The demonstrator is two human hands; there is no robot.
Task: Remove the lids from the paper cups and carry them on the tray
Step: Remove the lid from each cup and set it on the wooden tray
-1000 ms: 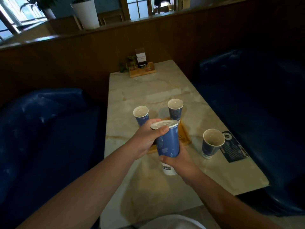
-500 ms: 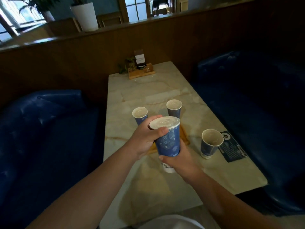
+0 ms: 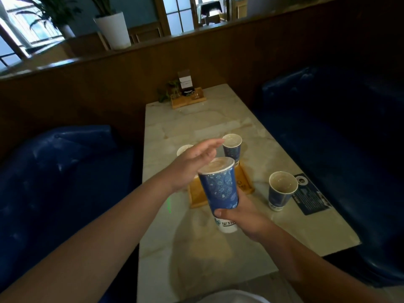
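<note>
right hand [image 3: 244,217] is wrapped around the lower part of a tall blue paper cup [image 3: 219,189], holding it up over the near half of the marble table [image 3: 196,248], tilted a bit with the top leaning left. the cup has a pale floral pattern on the blue and a white band at the bottom with a small green logo and some printed characters, too blurry for me to read. a clear lid [image 3: 216,168] sits on its rim. left hand [image 3: 192,165] is open flat, fingers stretched out together, hovering just behind and left of the cup's top with nothing in it; can't tell if it touches the rim. the wooden tray [image 3: 244,184] sits on the table behind the held cup, and a second blue cup [image 3: 232,148] stands at its far edge. a third cup [image 3: 183,149] peeks out behind the left hand, mostly hidden. a fourth cup [image 3: 281,192] stands off the tray to the right, just beside a dark printed card [image 3: 311,196] with white text i can't make out. at the far end there's a wooden holder [image 3: 189,100] with a small sign, writing too tiny to read.
</note>
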